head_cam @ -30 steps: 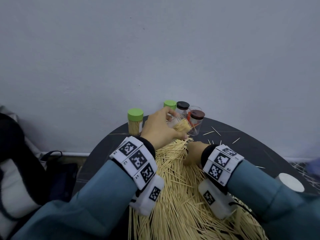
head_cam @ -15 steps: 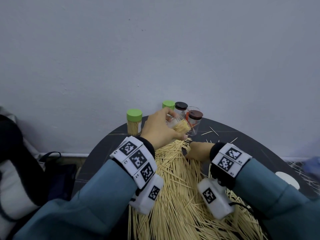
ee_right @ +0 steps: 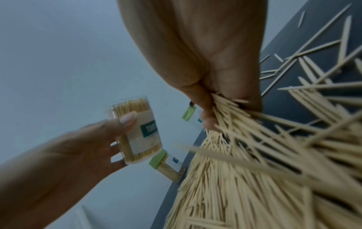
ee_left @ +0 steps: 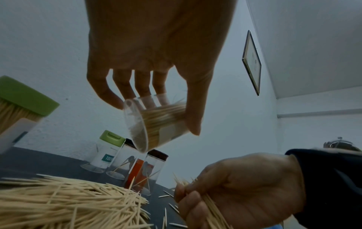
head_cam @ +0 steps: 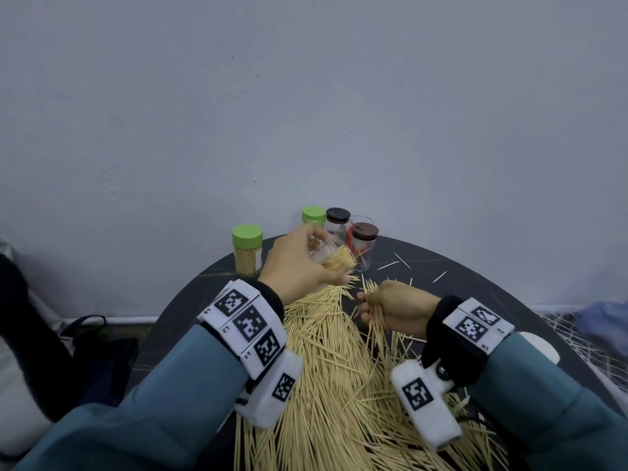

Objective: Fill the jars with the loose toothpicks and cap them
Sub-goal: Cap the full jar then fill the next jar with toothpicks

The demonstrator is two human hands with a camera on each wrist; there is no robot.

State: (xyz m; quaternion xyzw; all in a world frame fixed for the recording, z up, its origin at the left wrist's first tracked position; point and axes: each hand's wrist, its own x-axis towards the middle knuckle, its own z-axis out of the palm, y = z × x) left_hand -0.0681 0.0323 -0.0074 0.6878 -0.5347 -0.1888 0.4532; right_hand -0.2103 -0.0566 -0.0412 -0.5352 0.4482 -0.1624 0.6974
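Between the curled fingers and thumb of the left hand, an uncapped jar tilts its mouth toward the right hand, whose fingers pinch a toothpick bundle, likely for loading.

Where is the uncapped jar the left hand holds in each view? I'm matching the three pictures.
Head: upper centre, uncapped jar tilted in the left hand.
Left wrist: centre, below the fingers.
Right wrist: centre left, label facing the camera.
Shared landmark: the green-capped full jar.
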